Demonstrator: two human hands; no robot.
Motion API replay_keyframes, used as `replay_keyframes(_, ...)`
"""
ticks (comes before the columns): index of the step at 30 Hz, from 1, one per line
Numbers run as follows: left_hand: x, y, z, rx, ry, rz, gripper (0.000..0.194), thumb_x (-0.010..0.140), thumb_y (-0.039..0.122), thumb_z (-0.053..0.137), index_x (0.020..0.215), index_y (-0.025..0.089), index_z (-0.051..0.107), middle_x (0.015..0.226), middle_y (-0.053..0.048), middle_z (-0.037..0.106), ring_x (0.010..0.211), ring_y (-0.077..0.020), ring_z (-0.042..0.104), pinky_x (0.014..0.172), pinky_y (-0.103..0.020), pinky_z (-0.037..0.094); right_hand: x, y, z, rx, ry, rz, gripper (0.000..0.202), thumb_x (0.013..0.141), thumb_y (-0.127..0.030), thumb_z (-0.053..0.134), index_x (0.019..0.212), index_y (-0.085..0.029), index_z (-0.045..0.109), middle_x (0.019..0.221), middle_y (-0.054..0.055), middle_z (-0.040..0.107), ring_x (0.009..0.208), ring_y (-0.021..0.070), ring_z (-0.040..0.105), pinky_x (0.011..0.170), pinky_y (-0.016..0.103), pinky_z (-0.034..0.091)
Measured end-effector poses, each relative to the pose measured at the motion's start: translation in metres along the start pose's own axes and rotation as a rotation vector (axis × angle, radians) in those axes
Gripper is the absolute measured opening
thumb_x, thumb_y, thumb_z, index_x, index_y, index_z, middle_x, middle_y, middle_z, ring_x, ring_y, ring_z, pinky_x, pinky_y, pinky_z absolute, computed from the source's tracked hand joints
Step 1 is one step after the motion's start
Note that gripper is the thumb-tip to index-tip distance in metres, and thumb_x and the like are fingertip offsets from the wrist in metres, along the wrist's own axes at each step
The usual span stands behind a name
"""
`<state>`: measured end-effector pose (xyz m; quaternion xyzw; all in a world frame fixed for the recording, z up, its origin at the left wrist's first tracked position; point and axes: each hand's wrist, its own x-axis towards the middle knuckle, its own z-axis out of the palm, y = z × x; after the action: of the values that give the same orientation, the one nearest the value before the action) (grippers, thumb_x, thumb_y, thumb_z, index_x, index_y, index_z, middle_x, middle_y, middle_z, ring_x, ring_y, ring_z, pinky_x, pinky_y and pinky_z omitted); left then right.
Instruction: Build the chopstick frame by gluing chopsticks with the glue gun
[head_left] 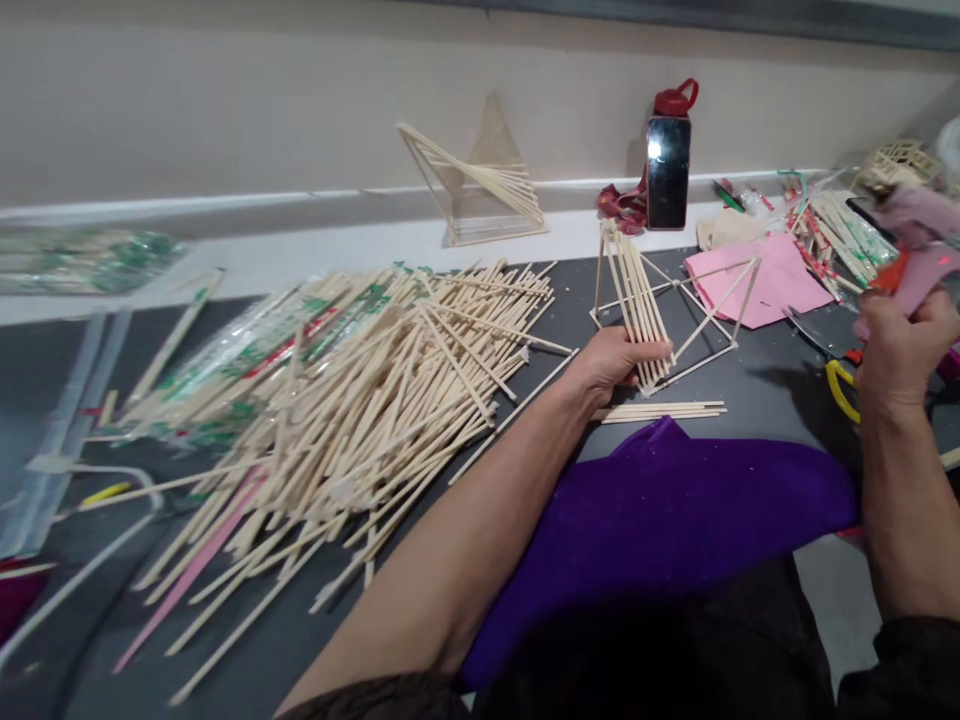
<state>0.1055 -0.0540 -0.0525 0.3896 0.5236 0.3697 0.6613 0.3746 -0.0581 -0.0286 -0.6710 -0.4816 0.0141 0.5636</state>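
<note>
A purple cloth [697, 500] is spread nearest the body, below both hands. Four or so loose sticks [667, 411] are laid just below the left hand [611, 362], by which an open stick frame [641, 290] is gripped near the lower ends of its slanted row. By the right hand [904, 345], well apart, what looks like a pink glue gun [926, 275] is held, blurred. The row is best kept still and evenly spaced, with fingertips kept clear of hot glue. Beyond, between the hands, pink paper [787, 290] is seen.
</note>
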Motion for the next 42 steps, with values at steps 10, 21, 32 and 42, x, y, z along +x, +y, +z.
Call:
replay_keyframes(10,0.002,-0.001,-0.001,0.023,0.01,0.02,0.008,0.071,0.012,0.074,0.069,0.011,0.067,0.064,-0.005,0.063,0.048,-0.009,0.049,0.044,-0.023,0.025,-0.051,-0.035,-0.02,0.718,-0.51,0.321,0.037,0.053,-0.021,0.064,0.089,-0.02,0.073,0.084,0.006,0.062,0.062,0.014,0.052,0.052,0.028,0.038)
replay_keyframes(21,0.001,-0.001,0.001,0.007,-0.001,0.018,0.007,0.07,0.012,0.074,0.069,0.011,0.067,0.065,-0.005,0.064,0.051,-0.0096,0.051,0.047,-0.023,0.029,-0.076,-0.022,-0.022,0.571,-0.621,0.382,0.011,0.071,-0.028,0.068,0.077,-0.022,0.075,0.074,0.005,0.073,0.066,0.0209,0.068,0.064,0.033,0.056)
replay_keyframes(32,0.0,0.001,0.0,-0.001,-0.016,0.013,0.007,0.073,0.014,0.072,0.069,0.01,0.068,0.069,-0.007,0.065,0.055,-0.0106,0.052,0.048,-0.023,0.03,-0.079,-0.008,-0.022,0.43,-0.746,0.235,0.015,0.08,-0.035,0.069,0.082,-0.022,0.077,0.079,0.004,0.074,0.066,0.0158,0.069,0.062,0.024,0.053)
replay_keyframes(42,0.001,0.001,0.001,0.005,-0.009,0.019,0.01,0.073,0.015,0.071,0.066,0.011,0.065,0.064,-0.005,0.063,0.051,-0.0089,0.051,0.045,-0.021,0.029,-0.081,-0.01,-0.025,0.348,-0.789,0.247,0.023,0.079,-0.041,0.071,0.082,-0.019,0.076,0.075,0.005,0.073,0.057,0.0132,0.062,0.047,0.021,0.042)
